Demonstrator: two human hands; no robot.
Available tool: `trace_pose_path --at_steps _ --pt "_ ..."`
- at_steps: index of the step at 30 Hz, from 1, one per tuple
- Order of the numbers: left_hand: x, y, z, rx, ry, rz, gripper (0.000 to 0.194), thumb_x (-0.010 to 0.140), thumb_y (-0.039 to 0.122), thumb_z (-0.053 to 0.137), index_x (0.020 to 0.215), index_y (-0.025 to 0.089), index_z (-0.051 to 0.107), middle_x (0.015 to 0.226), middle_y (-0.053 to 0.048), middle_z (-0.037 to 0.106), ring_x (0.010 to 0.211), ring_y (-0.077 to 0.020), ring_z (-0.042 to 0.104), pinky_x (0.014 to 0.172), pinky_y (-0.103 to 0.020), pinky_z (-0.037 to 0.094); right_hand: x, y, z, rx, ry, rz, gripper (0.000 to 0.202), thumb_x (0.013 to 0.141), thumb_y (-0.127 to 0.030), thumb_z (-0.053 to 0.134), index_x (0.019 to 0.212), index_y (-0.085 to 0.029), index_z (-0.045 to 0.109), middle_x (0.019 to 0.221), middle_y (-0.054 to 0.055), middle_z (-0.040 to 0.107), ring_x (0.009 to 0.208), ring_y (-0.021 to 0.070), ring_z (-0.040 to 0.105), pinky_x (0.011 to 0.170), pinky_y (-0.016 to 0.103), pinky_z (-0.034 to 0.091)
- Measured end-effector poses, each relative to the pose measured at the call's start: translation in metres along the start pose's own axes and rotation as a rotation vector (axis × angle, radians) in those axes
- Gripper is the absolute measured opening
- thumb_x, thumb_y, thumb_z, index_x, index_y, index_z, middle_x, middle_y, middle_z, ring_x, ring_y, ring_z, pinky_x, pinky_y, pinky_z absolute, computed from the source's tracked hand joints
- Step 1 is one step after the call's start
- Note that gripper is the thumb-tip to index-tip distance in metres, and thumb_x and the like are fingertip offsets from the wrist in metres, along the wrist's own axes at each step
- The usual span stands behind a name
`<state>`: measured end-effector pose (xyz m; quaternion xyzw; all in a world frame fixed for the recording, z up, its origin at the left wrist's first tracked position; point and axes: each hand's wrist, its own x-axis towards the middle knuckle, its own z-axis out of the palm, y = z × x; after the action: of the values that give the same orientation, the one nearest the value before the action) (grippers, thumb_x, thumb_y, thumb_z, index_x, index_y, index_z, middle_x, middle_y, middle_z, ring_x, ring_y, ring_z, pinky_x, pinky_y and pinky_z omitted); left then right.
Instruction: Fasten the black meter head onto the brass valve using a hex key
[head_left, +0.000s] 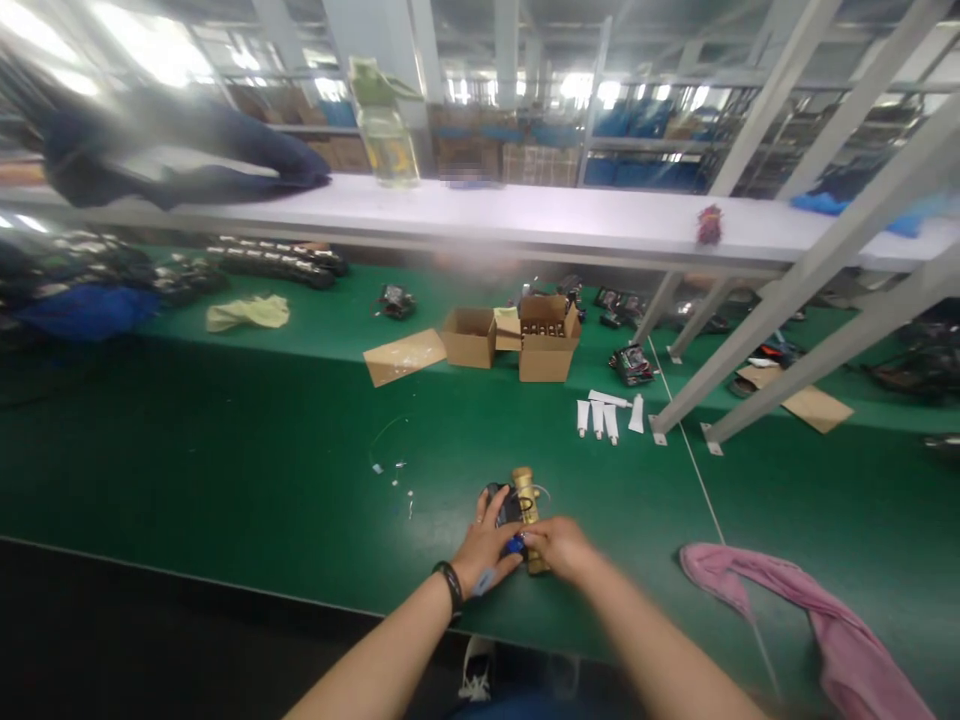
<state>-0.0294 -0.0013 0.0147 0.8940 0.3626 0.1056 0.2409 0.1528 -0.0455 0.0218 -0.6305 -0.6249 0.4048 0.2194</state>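
Note:
On the green bench lies a brass fitting, upright in the view, with a black device against its left side. My left hand wears a dark wristband and rests over the black device, its fingers spread. A small blue part shows between my two hands. My right hand is pinched at the blue part's right edge, over the lower part of the brass fitting. What its fingertips hold is hidden.
Two cardboard boxes stand behind, beside a flat cardboard piece. White tubes lie near the metal posts. A pink cloth is at the right. Small bits lie left of my hands. A white shelf crosses above.

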Motion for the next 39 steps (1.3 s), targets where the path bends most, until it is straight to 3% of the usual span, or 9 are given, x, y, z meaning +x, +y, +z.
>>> trace_pose_path --at_steps 4,8,12,16,24,30,32,37,39 --pt "0.000 -0.003 0.005 0.033 0.029 0.020 0.057 0.068 0.017 0.066 0.120 0.033 0.050 0.146 0.002 -0.006 0.129 -0.0423 -0.004 0.098 -0.060 0.024 -0.011 -0.004 0.011 0.072 0.102 0.001 0.027 0.083 -0.034 0.044 0.091 -0.027 0.069 0.075 -0.001 0.069 0.061 0.0128 0.058 0.057 0.021 0.039" --pt "0.001 -0.003 0.007 0.069 0.036 0.027 0.060 0.066 0.013 0.067 0.120 0.033 0.050 0.146 0.002 -0.005 0.129 -0.0426 -0.002 0.099 -0.059 0.024 -0.019 -0.014 0.021 -0.048 0.224 0.021 0.030 0.085 -0.034 0.041 0.094 -0.024 0.068 0.086 0.004 0.070 0.071 0.0157 0.060 0.063 0.023 0.040" --pt "0.001 -0.003 0.007 0.087 0.038 0.033 0.063 0.065 0.013 0.068 0.121 0.035 0.049 0.146 0.002 -0.005 0.129 -0.0430 -0.001 0.099 -0.058 0.026 -0.014 -0.017 0.014 -0.175 0.177 0.031 0.029 0.084 -0.036 0.043 0.096 -0.027 0.068 0.089 0.005 0.070 0.076 0.0181 0.062 0.064 0.025 0.040" --pt "0.000 -0.002 0.007 0.093 0.047 0.020 0.062 0.065 0.013 0.067 0.120 0.036 0.050 0.146 0.003 -0.004 0.130 -0.0423 -0.001 0.099 -0.056 0.027 -0.008 -0.008 0.007 -0.091 0.103 0.009 0.026 0.083 -0.035 0.045 0.094 -0.031 0.068 0.083 0.000 0.070 0.070 0.0149 0.061 0.060 0.022 0.039" --pt "0.001 0.004 0.006 0.058 0.098 0.016 0.035 0.080 0.029 0.057 0.114 0.036 0.056 0.145 0.002 0.001 0.129 -0.0414 0.000 0.096 -0.058 0.029 -0.019 -0.011 0.021 -0.097 0.210 0.013 0.031 0.086 -0.038 0.041 0.093 -0.027 0.068 0.085 0.002 0.070 0.073 0.0154 0.061 0.064 0.023 0.040" --pt "0.003 0.007 0.014 0.074 0.209 -0.001 0.025 0.080 0.024 0.055 0.102 0.033 0.064 0.144 0.003 0.009 0.130 -0.0375 0.006 0.100 -0.053 0.029 -0.021 -0.015 0.022 -0.087 0.217 0.039 0.031 0.087 -0.037 0.039 0.103 -0.029 0.064 0.089 0.003 0.069 0.076 0.0161 0.062 0.066 0.023 0.042" --pt "0.003 0.007 0.016 0.083 0.239 0.002 0.025 0.077 0.021 0.057 0.099 0.031 0.065 0.143 0.003 0.012 0.130 -0.0373 0.008 0.100 -0.052 0.029 -0.031 -0.008 0.029 -0.095 0.250 0.077 0.034 0.087 -0.035 0.039 0.113 -0.025 0.058 0.092 0.005 0.068 0.079 0.0172 0.061 0.068 0.023 0.042" --pt "0.003 0.005 0.020 0.069 0.291 -0.008 0.022 0.076 0.022 0.059 0.095 0.030 0.066 0.142 0.003 0.016 0.130 -0.0375 0.008 0.098 -0.052 0.033 -0.081 0.011 0.058 -0.244 0.289 0.243 0.060 0.083 -0.010 0.035 0.140 -0.017 0.019 0.095 0.010 0.063 0.074 0.0160 0.060 0.068 0.025 0.043" --pt "0.003 0.003 0.021 0.056 0.287 -0.014 0.021 0.076 0.024 0.059 0.095 0.030 0.066 0.143 0.003 0.016 0.130 -0.0377 0.007 0.096 -0.052 0.036 -0.100 0.006 0.065 -0.290 0.188 0.177 0.060 0.078 -0.004 0.035 0.135 -0.022 0.030 0.093 0.008 0.061 0.071 0.0143 0.058 0.067 0.024 0.043"
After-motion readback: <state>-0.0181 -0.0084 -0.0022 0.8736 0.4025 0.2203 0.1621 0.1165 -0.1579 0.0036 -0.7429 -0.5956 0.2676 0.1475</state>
